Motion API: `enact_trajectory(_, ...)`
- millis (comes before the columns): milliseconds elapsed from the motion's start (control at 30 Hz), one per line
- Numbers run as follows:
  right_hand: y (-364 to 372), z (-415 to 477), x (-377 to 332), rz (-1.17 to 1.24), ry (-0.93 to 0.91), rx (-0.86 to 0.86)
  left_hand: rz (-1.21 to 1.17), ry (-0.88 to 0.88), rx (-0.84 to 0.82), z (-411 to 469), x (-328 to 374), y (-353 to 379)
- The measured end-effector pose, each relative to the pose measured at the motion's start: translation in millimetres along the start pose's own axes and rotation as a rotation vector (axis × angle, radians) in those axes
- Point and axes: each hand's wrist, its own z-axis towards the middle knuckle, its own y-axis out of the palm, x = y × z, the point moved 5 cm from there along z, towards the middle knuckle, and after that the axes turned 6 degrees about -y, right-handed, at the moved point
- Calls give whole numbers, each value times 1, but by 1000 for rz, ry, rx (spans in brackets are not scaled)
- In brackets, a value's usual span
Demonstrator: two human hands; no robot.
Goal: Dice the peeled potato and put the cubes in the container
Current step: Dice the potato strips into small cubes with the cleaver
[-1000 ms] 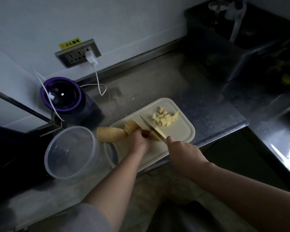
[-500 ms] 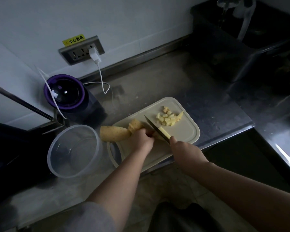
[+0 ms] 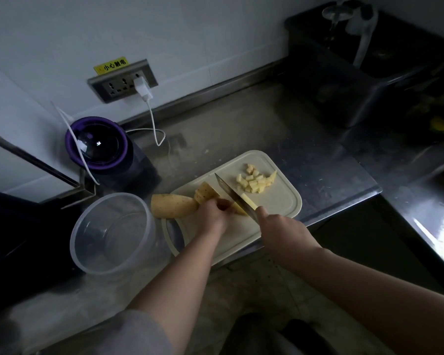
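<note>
Pinning the potato piece (image 3: 239, 209) with my left hand's (image 3: 210, 213) curled fingers (image 3: 222, 203), I am gripping the knife (image 3: 228, 190) in my right hand (image 3: 280, 231), aiming for evenly spaced cuts.

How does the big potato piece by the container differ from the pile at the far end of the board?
The big potato piece is one large chunk; the pile is many small cubes. The piece lies across the cutting board's left edge; the pile lies wholly on it. Both are pale yellow potato, neither in the container yet.
</note>
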Motion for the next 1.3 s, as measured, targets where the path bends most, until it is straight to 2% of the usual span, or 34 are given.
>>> enact_trajectory(233, -1, 0, 8, -4, 13, 0, 47, 110, 66, -8, 4, -10)
enact_trajectory(333, 2, 2, 11, 6, 8, -18, 141, 263, 161, -29, 18, -24)
enact_trajectory(433, 7, 7, 15, -23, -2, -26, 221, 520, 229, -46, 52, -39)
enact_trajectory(533, 11, 10, 16, -22, -16, -13, 560, 709, 101, -46, 91, -29)
enact_trajectory(633, 12, 12, 15, -32, -28, -2, 958, 638, -99, -34, 108, -4)
enact_trajectory(733, 12, 12, 15, -27, -37, 5, 1139, 558, -218, -20, 105, 17)
enact_trajectory(867, 10, 11, 16, -21, -45, 7, 1228, 565, -223, -11, 100, 28)
enact_trajectory(967, 7, 9, 17, -25, -38, 2, 1202, 547, -225, -12, 102, 26)
enact_trajectory(1067, 0, 5, 17, -41, -20, 19, 956, 520, -183, -18, 114, 9)
enact_trajectory(1133, -5, 2, 15, -23, -6, 35, 681, 548, -75, -25, 123, -12)
enact_trajectory(1233, -11, 0, 12, 19, 6, 51, 273, 639, 186, -39, 117, -50)
enact_trajectory(1300, -10, 0, 9, 31, 7, 47, 109, 626, 292, -49, 95, -64)
